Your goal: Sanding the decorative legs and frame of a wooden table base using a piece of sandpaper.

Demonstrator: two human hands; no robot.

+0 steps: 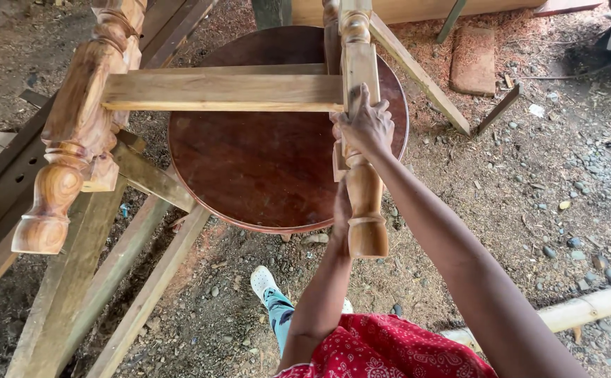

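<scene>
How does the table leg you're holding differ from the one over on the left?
The held leg is gripped by both the right hand and the left hand; the left leg is untouched. The held leg looks slimmer and paler; the left leg looks thicker and more orange-brown. Both are turned wood, joined by a flat rail.

An open-air woodworking yard is showing here: sawdust [417, 42] is covering the dirt and gravel ground [564, 196], rough planks [137, 280] are lying about, and an unfinished table with turned legs [74, 133] is resting upside down on its round top [263, 168].
</scene>
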